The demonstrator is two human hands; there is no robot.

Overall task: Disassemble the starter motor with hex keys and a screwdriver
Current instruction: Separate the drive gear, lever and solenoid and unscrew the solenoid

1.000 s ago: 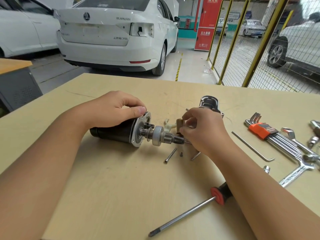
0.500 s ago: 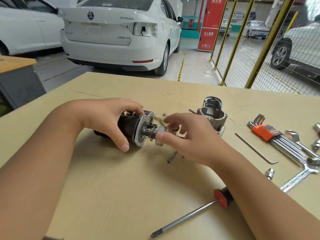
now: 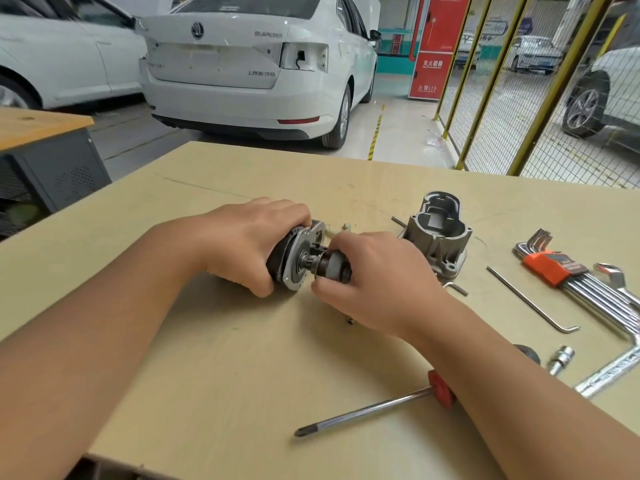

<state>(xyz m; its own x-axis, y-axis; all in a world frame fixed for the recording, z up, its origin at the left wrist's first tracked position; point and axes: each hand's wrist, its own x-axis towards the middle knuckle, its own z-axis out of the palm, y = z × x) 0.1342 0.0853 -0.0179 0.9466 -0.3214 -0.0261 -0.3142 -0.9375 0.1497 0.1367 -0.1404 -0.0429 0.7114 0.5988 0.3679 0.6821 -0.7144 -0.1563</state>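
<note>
My left hand [image 3: 252,237] grips the black starter motor body [image 3: 278,263] just behind its round metal end plate [image 3: 298,261], tilted up off the wooden table [image 3: 214,358]. My right hand [image 3: 377,275] holds the grey pinion drive [image 3: 334,266] on the shaft sticking out of that plate. The removed grey nose housing [image 3: 438,233] stands behind my right hand. A red-handled screwdriver [image 3: 374,408] lies near the front, its handle partly under my right forearm. A loose hex key [image 3: 530,299] and a hex key set in an orange holder [image 3: 557,268] lie to the right.
A small screw [image 3: 350,320] lies beside my right wrist. Wrenches [image 3: 620,358] and a socket bit [image 3: 561,358] lie at the right edge. White plastic bits [image 3: 337,228] sit behind the motor. White cars and a yellow mesh fence stand beyond the table.
My left hand has lifted and tilted the motor so its end plate faces me more. My right hand moved from the small parts onto the pinion drive. The long bolts are now hidden.
</note>
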